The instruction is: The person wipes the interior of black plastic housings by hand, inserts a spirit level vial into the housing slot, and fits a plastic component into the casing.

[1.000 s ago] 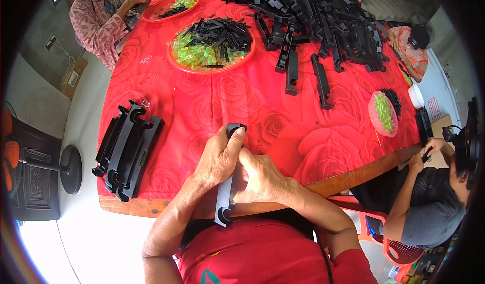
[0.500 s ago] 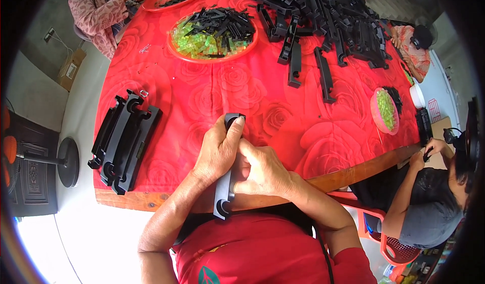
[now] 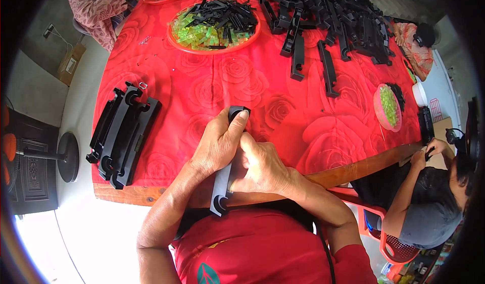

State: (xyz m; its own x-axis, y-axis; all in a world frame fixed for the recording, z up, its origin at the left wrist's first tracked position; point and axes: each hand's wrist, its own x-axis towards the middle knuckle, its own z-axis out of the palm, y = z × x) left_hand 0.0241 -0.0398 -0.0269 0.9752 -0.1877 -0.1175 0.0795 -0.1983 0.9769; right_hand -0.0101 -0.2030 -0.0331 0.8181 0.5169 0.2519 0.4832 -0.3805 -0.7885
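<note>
Over the near edge of the bench (image 3: 134, 195), a black bar (image 3: 220, 187) is pointing away from the body (image 3: 273, 248), slanting slightly right, the right hand (image 3: 263, 167) gripping its middle with curled fingers and, farther along, the left hand (image 3: 218, 141) clasping its far end, thumb (image 3: 237, 125) on top.

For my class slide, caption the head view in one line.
Left hand and right hand grip a long black part at the edge of a red tablecloth; similar black parts lie left.
</note>
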